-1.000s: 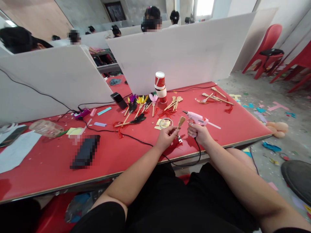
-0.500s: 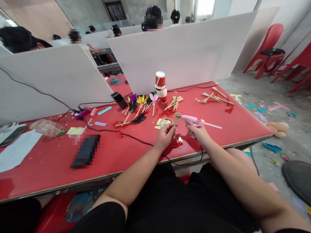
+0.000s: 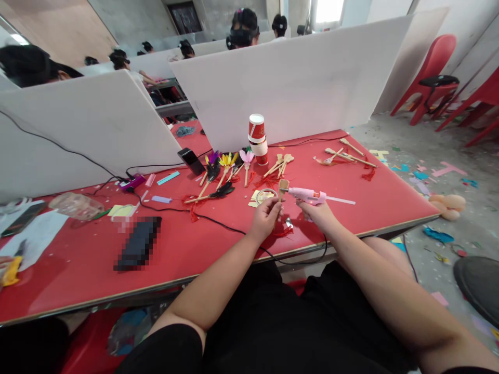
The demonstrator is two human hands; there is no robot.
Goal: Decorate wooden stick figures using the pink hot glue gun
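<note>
My left hand (image 3: 266, 216) is closed around a wooden stick with a flared tan head (image 3: 284, 185), held upright above the table's front edge. A red tassel (image 3: 284, 231) hangs or lies just below it. My right hand (image 3: 316, 212) grips a pink hot glue gun (image 3: 307, 195), with a pale glue stick poking out of its back. The nozzle touches or nearly touches the tan head from the right; I cannot tell which. Behind my left hand lie a roll of tape (image 3: 266, 196) and yellow paper pieces. Several similar sticks (image 3: 286, 160) with tan heads rest further back.
Finished-looking feathered sticks (image 3: 226, 165) lie left of the stacked red paper cups (image 3: 257, 139). A black cable (image 3: 218, 222) crosses the red table (image 3: 187, 280). White partitions (image 3: 296, 88) stand behind. At the left edge, another person's hand (image 3: 4, 264) is by a yellow cutter (image 3: 13, 270).
The tan head has turned to show a broader face, and the glue gun has shifted slightly left and down against it. Another person's hand with a yellow cutter has come in at the left edge.
</note>
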